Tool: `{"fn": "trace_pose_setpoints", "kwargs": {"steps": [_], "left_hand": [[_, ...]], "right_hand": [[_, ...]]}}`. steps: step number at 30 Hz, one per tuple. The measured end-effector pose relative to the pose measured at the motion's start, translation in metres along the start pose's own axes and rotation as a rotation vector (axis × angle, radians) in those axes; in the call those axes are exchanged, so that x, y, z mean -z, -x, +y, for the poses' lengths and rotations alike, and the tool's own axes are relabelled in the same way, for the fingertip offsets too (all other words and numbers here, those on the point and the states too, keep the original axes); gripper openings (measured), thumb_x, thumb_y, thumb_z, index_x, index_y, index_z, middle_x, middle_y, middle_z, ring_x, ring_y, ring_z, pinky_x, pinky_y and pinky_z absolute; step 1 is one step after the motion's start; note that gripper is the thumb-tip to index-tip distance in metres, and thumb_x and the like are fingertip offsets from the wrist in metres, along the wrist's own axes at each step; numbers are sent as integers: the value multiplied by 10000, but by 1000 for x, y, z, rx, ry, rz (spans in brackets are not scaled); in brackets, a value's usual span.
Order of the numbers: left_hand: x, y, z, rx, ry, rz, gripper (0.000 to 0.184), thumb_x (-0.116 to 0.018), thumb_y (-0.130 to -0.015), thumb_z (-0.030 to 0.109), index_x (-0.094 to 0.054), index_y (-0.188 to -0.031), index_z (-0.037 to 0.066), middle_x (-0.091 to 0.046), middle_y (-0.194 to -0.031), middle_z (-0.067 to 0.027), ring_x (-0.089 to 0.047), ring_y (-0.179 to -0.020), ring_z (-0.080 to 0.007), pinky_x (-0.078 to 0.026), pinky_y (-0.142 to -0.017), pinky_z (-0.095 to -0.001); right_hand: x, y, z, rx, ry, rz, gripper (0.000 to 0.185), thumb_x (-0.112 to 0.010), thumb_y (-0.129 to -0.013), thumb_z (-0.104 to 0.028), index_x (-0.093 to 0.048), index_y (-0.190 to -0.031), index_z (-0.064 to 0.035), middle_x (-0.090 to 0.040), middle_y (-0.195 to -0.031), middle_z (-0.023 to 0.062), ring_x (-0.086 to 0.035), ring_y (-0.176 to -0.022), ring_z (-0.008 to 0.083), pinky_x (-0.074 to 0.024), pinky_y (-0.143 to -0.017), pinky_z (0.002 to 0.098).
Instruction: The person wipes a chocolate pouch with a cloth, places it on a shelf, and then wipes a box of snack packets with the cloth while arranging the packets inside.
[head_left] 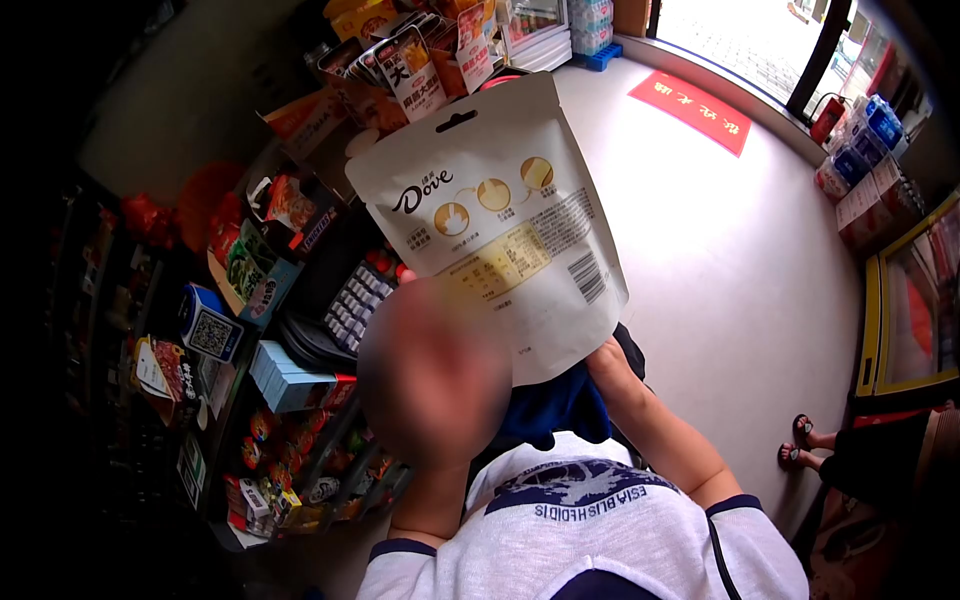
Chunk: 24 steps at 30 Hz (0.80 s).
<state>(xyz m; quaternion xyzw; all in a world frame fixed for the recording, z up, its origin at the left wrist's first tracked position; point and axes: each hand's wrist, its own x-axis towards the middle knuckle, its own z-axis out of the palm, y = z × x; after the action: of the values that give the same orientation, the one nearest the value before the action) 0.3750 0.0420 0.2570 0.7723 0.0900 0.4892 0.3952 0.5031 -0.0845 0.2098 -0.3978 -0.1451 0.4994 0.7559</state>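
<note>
White Dove pouch (520,240) held up with its printed back in view

At the far left, a red bag (150,220) is seen among dim shelving, its contents hidden. A blue stand with a QR code (212,325) is placed farther in. Green packets (243,262) are held in a light blue carton (272,290), and red packets (288,203) are seen in a dark Snickers box (318,230). Below, light blue boxes (290,378) are stacked beside a keyboard (358,300), and a lower rack is filled with wrapped goods (290,450). Above, display packs (412,75) are crowded together.

At the centre, the pouch is raised in front of the body, its flat top edge pierced by a hang hole; what is inside cannot be seen. The left hand (437,368) is placed at its lower left, but is blurred, so how far that grip is closed cannot be told. The lower right edge is held in the closed grip of the right hand (607,365), its fingers mostly hidden behind.

To the right, a red mat (690,112) is laid on the floor. Another person's sandalled feet (800,440) are seen near a yellow-framed cabinet (872,325), whose contents cannot be made out.
</note>
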Motion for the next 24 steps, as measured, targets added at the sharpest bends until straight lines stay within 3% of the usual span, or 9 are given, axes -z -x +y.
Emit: {"fn": "trace_pose_setpoints", "kwargs": {"steps": [4,7,9,12,21,24], "left_hand": [[-19,-4,4,-59,390,181,590,-560,-819,-82,-408,-1381,16,-334,-1488,-191,-512,-1263,-282,-484,-989,-360],[-11,-3,-1,-67,357,63,688,-514,-804,-160,-328,-1432,51,-166,-1557,-161,-450,-1317,-294,-481,-1010,-368],[-11,-4,-1,-62,369,81,669,-522,-806,-149,-344,-1422,46,-193,-1549,-167,-460,-1309,-290,-482,-1007,-365],[-11,-4,-1,-63,379,86,656,-524,-809,-143,-355,-1414,43,-205,-1546,-171,-466,-1305,-285,-483,-1005,-363],[-10,-3,-2,-63,375,77,659,-521,-801,-150,-372,-1408,58,-204,-1548,-165,-466,-1308,-283,-486,-1005,-369],[-11,-3,-2,-54,385,80,657,-519,-797,-152,-379,-1404,58,-205,-1549,-162,-461,-1315,-286,-485,-1004,-370]], "right_hand": [[0,-2,2,0,7,15,458,-543,-992,-197,-409,-1399,-36,-524,-1329,96,-542,-1176,185,-458,-992,324],[-7,-1,1,22,0,50,442,-545,-985,-197,-437,-1375,-18,-544,-1306,99,-551,-1161,182,-459,-986,321],[-13,2,-1,55,19,93,416,-552,-970,-201,-500,-1321,16,-588,-1257,104,-573,-1124,172,-467,-964,313],[-3,-3,3,19,-5,-1,485,-540,-994,-200,-377,-1419,-34,-514,-1338,96,-537,-1184,188,-447,-1008,326],[-1,-3,5,27,-34,1,464,-539,-1000,-202,-391,-1408,-37,-514,-1338,93,-541,-1179,185,-461,-998,327],[-11,0,4,87,-47,79,425,-577,-963,-211,-494,-1316,9,-590,-1243,106,-589,-1102,175,-486,-953,321]]}}
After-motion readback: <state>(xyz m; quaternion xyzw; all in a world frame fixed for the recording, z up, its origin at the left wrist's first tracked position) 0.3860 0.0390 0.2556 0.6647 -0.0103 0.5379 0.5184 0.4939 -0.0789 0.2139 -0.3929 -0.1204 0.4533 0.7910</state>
